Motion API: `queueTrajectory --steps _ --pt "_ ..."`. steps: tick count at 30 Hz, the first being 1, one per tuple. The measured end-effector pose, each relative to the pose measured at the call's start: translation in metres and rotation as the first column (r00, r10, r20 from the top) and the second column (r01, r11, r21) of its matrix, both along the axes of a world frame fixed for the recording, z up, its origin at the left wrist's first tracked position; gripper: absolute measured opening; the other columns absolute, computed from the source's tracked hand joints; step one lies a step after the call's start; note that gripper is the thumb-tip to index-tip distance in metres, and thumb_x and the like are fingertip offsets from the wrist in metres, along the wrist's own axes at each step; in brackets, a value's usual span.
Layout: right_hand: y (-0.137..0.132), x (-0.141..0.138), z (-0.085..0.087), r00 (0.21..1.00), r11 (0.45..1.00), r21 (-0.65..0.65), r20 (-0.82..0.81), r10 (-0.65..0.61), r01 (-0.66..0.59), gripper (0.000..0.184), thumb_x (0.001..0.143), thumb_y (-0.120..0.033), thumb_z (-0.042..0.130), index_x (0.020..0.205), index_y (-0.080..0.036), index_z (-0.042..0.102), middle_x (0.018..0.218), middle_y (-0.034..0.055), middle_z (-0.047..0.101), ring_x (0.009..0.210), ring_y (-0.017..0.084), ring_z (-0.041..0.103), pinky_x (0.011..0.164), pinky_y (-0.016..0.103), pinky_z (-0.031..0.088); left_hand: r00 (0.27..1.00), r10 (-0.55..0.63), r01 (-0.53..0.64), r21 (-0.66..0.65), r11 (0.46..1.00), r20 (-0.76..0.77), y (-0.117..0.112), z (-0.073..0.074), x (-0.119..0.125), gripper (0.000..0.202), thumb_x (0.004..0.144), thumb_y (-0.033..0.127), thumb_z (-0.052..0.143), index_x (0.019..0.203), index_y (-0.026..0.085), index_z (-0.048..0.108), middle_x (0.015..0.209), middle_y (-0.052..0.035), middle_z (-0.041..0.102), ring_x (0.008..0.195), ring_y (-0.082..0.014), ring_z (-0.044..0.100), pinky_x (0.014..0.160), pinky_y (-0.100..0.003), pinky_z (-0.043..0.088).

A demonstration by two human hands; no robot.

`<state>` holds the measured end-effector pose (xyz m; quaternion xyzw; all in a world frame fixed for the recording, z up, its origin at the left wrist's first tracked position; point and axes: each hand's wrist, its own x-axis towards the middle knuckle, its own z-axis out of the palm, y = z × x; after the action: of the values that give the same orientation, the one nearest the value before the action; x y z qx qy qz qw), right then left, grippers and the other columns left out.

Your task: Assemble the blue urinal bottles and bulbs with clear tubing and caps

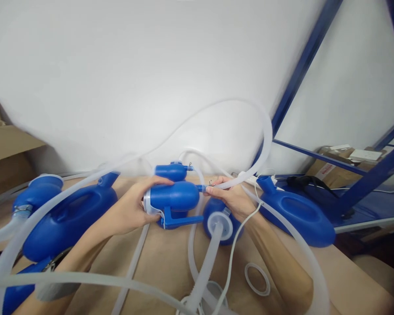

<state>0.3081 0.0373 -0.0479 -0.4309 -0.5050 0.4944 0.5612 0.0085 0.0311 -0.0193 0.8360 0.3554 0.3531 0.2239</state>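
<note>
My left hand [131,208] is closed round the white-rimmed end of a blue plastic container [175,195] with an L-shaped handle, held on its side above the table. My right hand [233,197] pinches the end of a translucent corrugated hose [264,151] where it meets the container's narrow spout. A small metal clip [210,182] shows at that joint. Behind the held container lies a similar blue container [170,171] with its own hose. Below my right hand is a blue piece [223,221] with a white ring and a hose in its mouth.
Blue jugs stand at left [70,218] and right [297,214], with another blue container [37,192] at far left. A white ring [257,279] lies on the brown table [160,262]. Loose hoses and a white cable [230,258] cross in front. A cardboard box [11,144] and blue frame [304,70] flank the wall.
</note>
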Motion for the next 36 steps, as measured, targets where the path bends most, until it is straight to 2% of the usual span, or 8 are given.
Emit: queueTrajectory --steps 5,10,15,20,27,30,33,36 --pt "0.002 -0.002 -0.001 0.999 0.999 0.01 -0.018 -0.032 0.032 0.044 0.052 -0.039 0.102 0.073 -0.021 0.069 0.068 -0.0012 0.074 0.07 0.019 0.072 0.065 0.03 0.051 0.999 0.034 -0.034 -0.008 0.999 0.031 0.001 -0.003 0.004 0.06 0.069 0.018 0.074 0.127 0.026 0.065 0.134 -0.0058 0.069 0.128 -0.0319 0.064 0.11 -0.044 0.052" --pt "0.001 -0.004 0.005 0.997 0.999 0.036 -0.073 -0.016 0.018 0.042 0.053 -0.035 0.102 0.067 -0.022 0.065 0.068 -0.0022 0.071 0.071 0.018 0.072 0.069 0.031 0.053 0.992 0.089 -0.078 -0.12 0.99 0.092 -0.001 -0.003 0.012 0.062 0.065 0.023 0.079 0.125 0.026 0.064 0.129 -0.0059 0.067 0.122 -0.0318 0.065 0.106 -0.044 0.052" --pt "0.0 -0.003 0.009 0.993 0.998 0.047 -0.113 -0.024 0.029 0.043 0.052 -0.034 0.103 0.067 -0.021 0.065 0.069 -0.0033 0.068 0.07 0.015 0.069 0.067 0.028 0.054 0.969 0.157 -0.099 -0.285 0.953 0.189 -0.018 0.002 0.025 0.059 0.062 0.023 0.08 0.118 0.026 0.062 0.115 -0.0021 0.069 0.091 -0.0226 0.07 0.074 -0.031 0.057" --pt "-0.003 -0.003 0.012 0.989 0.999 0.032 -0.145 -0.01 0.015 0.046 0.051 -0.038 0.104 0.071 -0.021 0.065 0.066 -0.0038 0.069 0.064 0.013 0.066 0.06 0.026 0.052 0.904 0.298 -0.095 -0.537 0.838 0.306 -0.041 0.01 0.041 0.064 0.062 0.027 0.086 0.119 0.025 0.057 0.09 0.0023 0.07 0.062 -0.0156 0.063 0.055 -0.028 0.054" --pt "-0.008 -0.003 0.018 0.991 0.997 0.049 -0.126 -0.05 0.056 0.053 0.046 -0.036 0.105 0.079 -0.021 0.067 0.069 -0.0031 0.072 0.066 0.017 0.071 0.069 0.03 0.058 0.817 0.388 0.074 -0.745 0.663 0.426 -0.045 0.019 0.044 0.063 0.057 0.022 0.093 0.111 0.023 0.059 0.085 0.0022 0.071 0.075 -0.0159 0.071 0.057 -0.02 0.058" --pt "-0.01 -0.001 0.018 0.994 0.995 0.07 -0.083 -0.068 0.074 0.051 0.05 -0.04 0.104 0.08 -0.02 0.068 0.072 -0.0016 0.073 0.069 0.016 0.071 0.07 0.03 0.058 0.767 0.447 0.146 -0.803 0.578 0.461 -0.042 0.017 0.042 0.065 0.056 0.017 0.094 0.112 0.023 0.063 0.081 0.0034 0.07 0.068 -0.0133 0.07 0.058 -0.019 0.061" --pt "-0.01 -0.001 0.018 0.997 0.994 0.089 -0.055 -0.063 0.067 0.051 0.047 -0.035 0.105 0.08 -0.02 0.069 0.072 -0.0024 0.073 0.069 0.015 0.071 0.069 0.027 0.058 0.701 0.52 0.2 -0.834 0.514 0.488 -0.039 0.016 0.042 0.063 0.055 0.012 0.094 0.111 0.024 0.067 0.082 0.0051 0.07 0.062 -0.0103 0.067 0.057 -0.018 0.063" --pt "-0.009 -0.002 0.015 0.996 0.993 0.105 -0.069 -0.053 0.06 0.051 0.049 -0.036 0.105 0.082 -0.02 0.07 0.074 -0.0026 0.074 0.07 0.014 0.071 0.07 0.026 0.058 0.689 0.523 0.242 -0.84 0.486 0.502 -0.036 0.016 0.04 0.057 0.056 0.011 0.095 0.105 0.024 0.069 0.08 0.0054 0.07 0.063 -0.0111 0.07 0.058 -0.017 0.064"
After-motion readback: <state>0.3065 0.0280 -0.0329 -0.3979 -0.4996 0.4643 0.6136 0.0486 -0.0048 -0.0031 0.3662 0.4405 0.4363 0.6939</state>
